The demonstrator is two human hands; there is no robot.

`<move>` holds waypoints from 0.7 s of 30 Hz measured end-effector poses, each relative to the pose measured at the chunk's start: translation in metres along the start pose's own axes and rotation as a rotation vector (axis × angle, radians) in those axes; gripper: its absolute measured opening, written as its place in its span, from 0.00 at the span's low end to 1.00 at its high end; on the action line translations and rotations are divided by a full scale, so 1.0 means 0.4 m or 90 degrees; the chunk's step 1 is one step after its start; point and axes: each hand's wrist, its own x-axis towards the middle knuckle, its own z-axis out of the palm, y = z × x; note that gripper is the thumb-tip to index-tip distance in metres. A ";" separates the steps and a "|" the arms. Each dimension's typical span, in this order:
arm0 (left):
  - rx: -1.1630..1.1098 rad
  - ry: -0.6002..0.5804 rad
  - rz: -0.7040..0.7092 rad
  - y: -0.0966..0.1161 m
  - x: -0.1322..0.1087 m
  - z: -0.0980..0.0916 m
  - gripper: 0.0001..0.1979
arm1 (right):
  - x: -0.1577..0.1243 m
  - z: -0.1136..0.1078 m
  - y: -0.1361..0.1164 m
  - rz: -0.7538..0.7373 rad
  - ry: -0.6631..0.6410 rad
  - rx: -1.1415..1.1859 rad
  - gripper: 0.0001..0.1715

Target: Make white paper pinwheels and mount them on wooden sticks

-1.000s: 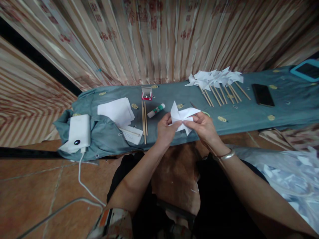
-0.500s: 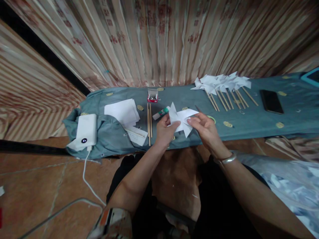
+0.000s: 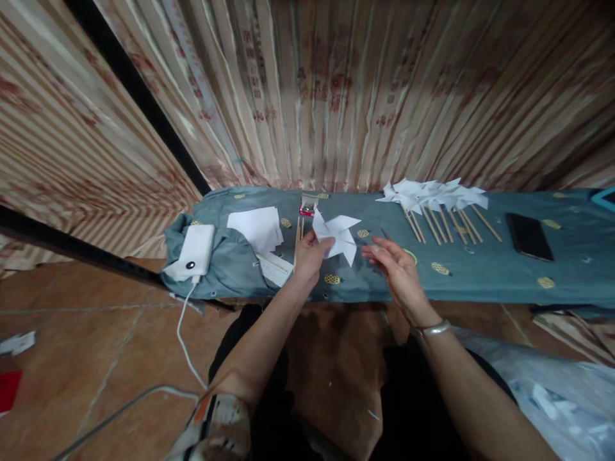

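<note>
A white paper pinwheel (image 3: 342,237) is pinched between the thumb and fingers of my left hand (image 3: 311,255), above the green cloth. Off to its right, my right hand (image 3: 394,266) has its fingers apart and touches no paper. Behind my left hand lie thin wooden sticks (image 3: 298,232), partly covered by it. A small red and white box (image 3: 308,207) of metal pins sits just beyond the sticks. White paper sheets (image 3: 255,227) lie left of the sticks, with a marked paper strip (image 3: 276,269) in front of them.
Several white pinwheels (image 3: 432,194) on wooden sticks lie at the back right, beside a black phone (image 3: 528,237). A white power bank (image 3: 196,250) with a cable (image 3: 181,333) rests at the left end. A plastic bag (image 3: 552,390) stands on the floor at the lower right.
My right hand has let go of the pinwheel and moved right, its fingers opening. My left hand keeps hold of the pinwheel, which now hides the glue stick. The camera view has shifted.
</note>
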 end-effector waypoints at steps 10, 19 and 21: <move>-0.044 0.041 -0.068 0.021 -0.007 0.103 0.14 | -0.012 0.010 -0.015 0.005 0.006 0.070 0.30; -0.027 0.002 -0.063 -0.008 -0.071 0.162 0.17 | -0.030 -0.047 -0.025 0.000 0.027 0.083 0.33; -0.025 0.013 -0.066 -0.004 -0.087 0.151 0.17 | -0.029 -0.056 -0.023 -0.007 0.028 0.082 0.32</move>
